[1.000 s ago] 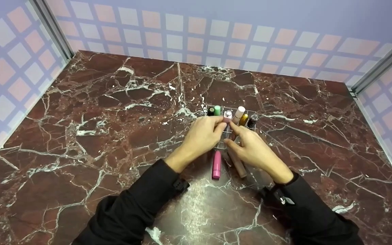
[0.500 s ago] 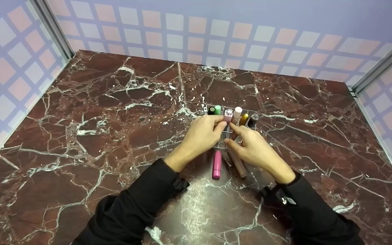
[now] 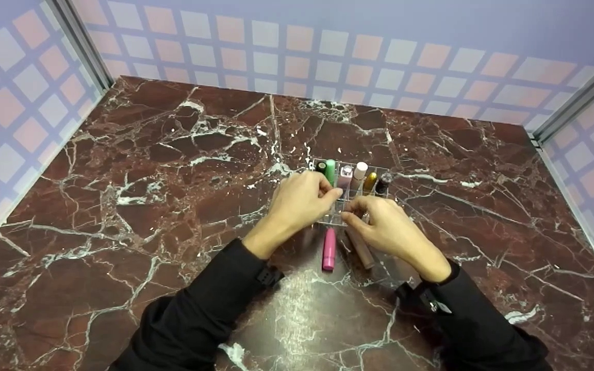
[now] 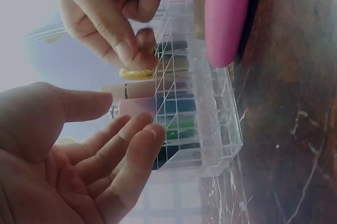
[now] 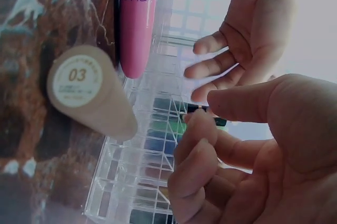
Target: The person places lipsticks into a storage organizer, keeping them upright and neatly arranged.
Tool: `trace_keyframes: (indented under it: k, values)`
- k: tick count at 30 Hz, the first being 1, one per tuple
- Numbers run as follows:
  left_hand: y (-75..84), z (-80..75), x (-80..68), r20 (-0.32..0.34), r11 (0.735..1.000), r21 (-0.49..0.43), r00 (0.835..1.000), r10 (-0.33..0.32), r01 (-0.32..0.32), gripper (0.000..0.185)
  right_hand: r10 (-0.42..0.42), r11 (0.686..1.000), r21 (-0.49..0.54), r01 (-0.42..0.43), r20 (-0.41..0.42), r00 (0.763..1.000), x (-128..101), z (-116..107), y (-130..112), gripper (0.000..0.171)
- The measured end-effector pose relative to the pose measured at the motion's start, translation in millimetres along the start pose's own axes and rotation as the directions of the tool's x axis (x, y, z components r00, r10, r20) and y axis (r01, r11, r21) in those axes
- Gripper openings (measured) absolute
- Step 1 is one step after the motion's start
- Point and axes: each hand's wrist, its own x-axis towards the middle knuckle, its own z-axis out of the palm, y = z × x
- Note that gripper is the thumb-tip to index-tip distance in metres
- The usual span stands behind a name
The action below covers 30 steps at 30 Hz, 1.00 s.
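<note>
A clear plastic compartment organizer (image 4: pixel 231 129) holds several upright cosmetics. Among them, a pale pink bottle with a clear shiny top (image 3: pixel 346 176) stands beside a white-capped tube (image 3: pixel 361 171). Left of these, my left hand (image 3: pixel 299 198) hovers by the organizer's near side with relaxed fingers and nothing in its grasp. My right hand (image 3: pixel 387 221) is over the front right part, fingers loosely curled, with nothing seen between thumb and fingers. In front of the organizer lie a pink tube (image 3: pixel 329 250) and a brown tube (image 3: pixel 360 250), whose end is marked 03 in the right wrist view.
Also in the organizer's back row are a green-capped tube (image 3: pixel 330 170), a black cap (image 3: pixel 320 167), a gold cap (image 3: pixel 370 180) and a dark bottle (image 3: pixel 383 182). The marbled table (image 3: pixel 173 206) is bounded by tiled-pattern panels (image 3: pixel 297 51).
Both hands have drawn away from the pale pink bottle. The left moved slightly left and the right fingers pulled back toward me; the bottle now stands in the organizer untouched.
</note>
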Motion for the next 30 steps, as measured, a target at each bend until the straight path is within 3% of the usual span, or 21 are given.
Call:
trace_keyframes:
  k: [5, 11, 15, 30]
  values:
    - [-1.0, -2.2, -1.6, 0.107, 0.994, 0.103, 0.993, -0.047, 0.036, 0.042, -0.024, 0.999, -0.032, 0.027, 0.087, 0.996, -5.5, 0.0, -3.4, 0.022]
    - [-2.9, 0.1, -3.1, 0.241, 0.972, 0.235, 0.967, -0.086, 0.028, 0.055, -0.030, 0.994, -0.099, 0.050, 0.190, 0.981, -8.4, 3.9, -3.2, 0.038]
    - [-4.1, 2.3, -3.4, 0.268, 0.964, 0.265, 0.959, -0.089, 0.015, 0.054, -0.020, 0.995, -0.094, 0.043, 0.232, 0.972, -9.1, 6.4, -2.4, 0.037]
    - [-5.2, 9.2, -5.5, 0.352, 0.956, 0.285, 0.921, -0.168, 0.066, 0.046, -0.027, 0.995, -0.081, 0.053, 0.291, 0.956, -9.6, 9.0, -4.8, 0.032]
